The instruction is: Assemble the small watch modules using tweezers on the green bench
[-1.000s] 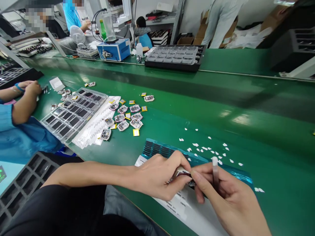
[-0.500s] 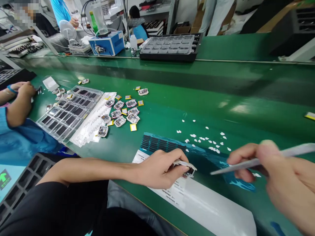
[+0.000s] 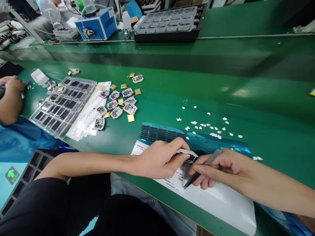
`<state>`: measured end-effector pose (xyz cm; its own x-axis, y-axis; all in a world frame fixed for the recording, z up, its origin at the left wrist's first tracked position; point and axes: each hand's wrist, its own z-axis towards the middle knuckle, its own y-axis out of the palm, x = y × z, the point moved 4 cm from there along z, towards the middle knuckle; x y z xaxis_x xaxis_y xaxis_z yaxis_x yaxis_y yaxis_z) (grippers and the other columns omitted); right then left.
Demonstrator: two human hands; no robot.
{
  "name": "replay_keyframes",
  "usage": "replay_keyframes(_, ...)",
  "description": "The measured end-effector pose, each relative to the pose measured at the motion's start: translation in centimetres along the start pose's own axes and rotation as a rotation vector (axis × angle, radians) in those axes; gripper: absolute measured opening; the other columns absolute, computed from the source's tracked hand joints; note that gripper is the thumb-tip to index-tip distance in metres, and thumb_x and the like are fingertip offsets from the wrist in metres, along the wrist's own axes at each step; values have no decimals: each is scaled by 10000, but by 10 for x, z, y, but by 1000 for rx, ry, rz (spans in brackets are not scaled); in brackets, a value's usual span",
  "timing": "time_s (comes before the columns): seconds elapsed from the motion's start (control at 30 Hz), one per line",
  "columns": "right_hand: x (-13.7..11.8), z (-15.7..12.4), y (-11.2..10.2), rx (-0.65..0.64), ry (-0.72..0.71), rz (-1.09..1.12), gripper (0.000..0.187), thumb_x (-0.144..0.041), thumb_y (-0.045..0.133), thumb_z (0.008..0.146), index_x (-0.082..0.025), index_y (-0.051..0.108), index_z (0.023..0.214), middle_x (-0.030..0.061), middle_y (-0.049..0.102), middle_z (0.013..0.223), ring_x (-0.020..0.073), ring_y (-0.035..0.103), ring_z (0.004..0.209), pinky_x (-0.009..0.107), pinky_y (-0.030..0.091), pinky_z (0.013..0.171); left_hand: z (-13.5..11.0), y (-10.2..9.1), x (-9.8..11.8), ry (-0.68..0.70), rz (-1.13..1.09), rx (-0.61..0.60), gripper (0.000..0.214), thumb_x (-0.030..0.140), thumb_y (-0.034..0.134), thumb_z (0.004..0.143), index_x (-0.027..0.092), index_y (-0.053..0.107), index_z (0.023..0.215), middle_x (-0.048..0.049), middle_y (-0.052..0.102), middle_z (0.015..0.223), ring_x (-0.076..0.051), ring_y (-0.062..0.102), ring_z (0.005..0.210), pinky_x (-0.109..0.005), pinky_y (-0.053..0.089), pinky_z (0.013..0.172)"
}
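Note:
My left hand (image 3: pixel 161 159) pinches a small white-framed electronic module (image 3: pixel 188 155) between thumb and fingers, just above a white label sheet (image 3: pixel 221 203). My right hand (image 3: pixel 221 168) grips metal tweezers (image 3: pixel 200 170), their tips pointing down-left onto the white sheet right below the module. Both hands rest over a blue film sheet (image 3: pixel 172 134) carrying rows of small dark pads. Small white peeled bits (image 3: pixel 209 126) lie scattered beyond the blue sheet.
A heap of similar modules with yellow squares (image 3: pixel 120 103) lies at centre left beside a clear tray of dark screens (image 3: pixel 64 105) and paper strips (image 3: pixel 88 113). A co-worker's arm in a blue sleeve (image 3: pixel 11 101) works at far left. A black tray stack (image 3: pixel 169 23) and blue machine (image 3: pixel 97 26) stand across the belt.
My right hand has swung back from the right with the tweezers and brought their tips down beside the module. The left hand has stayed put. The view has tilted downward.

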<state>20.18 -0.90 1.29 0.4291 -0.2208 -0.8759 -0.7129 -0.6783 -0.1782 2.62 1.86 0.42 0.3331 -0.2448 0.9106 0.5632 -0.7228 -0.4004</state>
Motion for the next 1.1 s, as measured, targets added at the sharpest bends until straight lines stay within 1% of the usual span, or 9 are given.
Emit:
replay_keyframes(0.17, 2, 5, 3, -22, -16, 37, 567, -799, 610, 914, -309, 847, 755, 50, 797, 747, 219, 767, 672, 320, 664, 653, -1, 1, -3, -26, 10, 37, 177, 357, 465, 1044, 207, 530, 1111, 101, 408, 612, -100, 369, 480, -259, 251, 525)
replay_keyframes(0.3, 1, 5, 4, -11, -23, 58, 544, -789, 624, 907, -315, 844, 755, 43, 798, 748, 206, 771, 672, 294, 662, 646, -1, 1, -3, -25, 23, 49, 197, 357, 460, 1039, 200, 542, 1124, 88, 440, 637, -102, 389, 496, -258, 265, 530)
replay_keyframes(0.47, -7, 0, -5, -4, -62, 40, 580, -832, 610, 893, -327, 845, 730, 73, 815, 826, 260, 809, 780, 353, 693, 737, 1, 2, -4, -32, 39, 52, 212, 357, 470, 1039, 194, 562, 1139, 48, 563, 698, -107, 462, 544, -247, 309, 544)
replay_keyframes(0.57, -11, -3, -12, 10, -86, 36, 596, -829, 593, 908, -333, 833, 682, 91, 815, 838, 274, 806, 751, 369, 697, 725, 1, 3, -6, -46, 14, 49, 224, 345, 488, 1033, 184, 581, 1158, 46, 581, 694, -102, 480, 543, -235, 325, 534)
replay_keyframes(0.63, -14, -5, -18, 100, -121, 21, 598, -839, 593, 903, -340, 829, 673, 94, 808, 807, 260, 787, 676, 356, 691, 667, 1, 2, -7, -45, -22, 47, 245, 333, 501, 1027, 176, 591, 1191, 49, 585, 698, -94, 481, 537, -224, 337, 525)
replay_keyframes(0.77, -23, -12, -29, 525, -233, -69, 618, -844, 615, 890, -310, 811, 645, 91, 769, 706, 209, 740, 579, 277, 644, 550, 2, -3, -4, -11, -91, 22, 322, 289, 580, 969, 174, 592, 1270, 65, 556, 703, -89, 503, 549, -209, 371, 528)
replay_keyframes(0.83, -25, -14, -29, 669, -261, -53, 638, -841, 620, 889, -282, 785, 629, 89, 758, 698, 197, 728, 560, 272, 642, 543, 3, -6, -1, 4, -130, 10, 355, 259, 638, 913, 184, 600, 1258, 69, 557, 727, -80, 496, 548, -205, 392, 537)
replay_keyframes(0.93, -24, -13, -21, 745, -274, -20, 637, -814, 594, 925, -254, 770, 680, 81, 743, 690, 199, 730, 557, 280, 647, 543, 3, -9, 4, 15, -161, -15, 322, 245, 695, 869, 191, 628, 1180, 74, 555, 709, -78, 483, 547, -206, 407, 549)
replay_keyframes(1.1, -24, -8, -10, 735, -296, -57, 609, -759, 528, 986, -263, 737, 701, 58, 719, 650, 192, 703, 536, 292, 626, 517, 2, -7, 8, 32, -183, -114, 241, 258, 700, 878, 186, 608, 1090, 86, 515, 670, -72, 470, 551, -194, 380, 531)
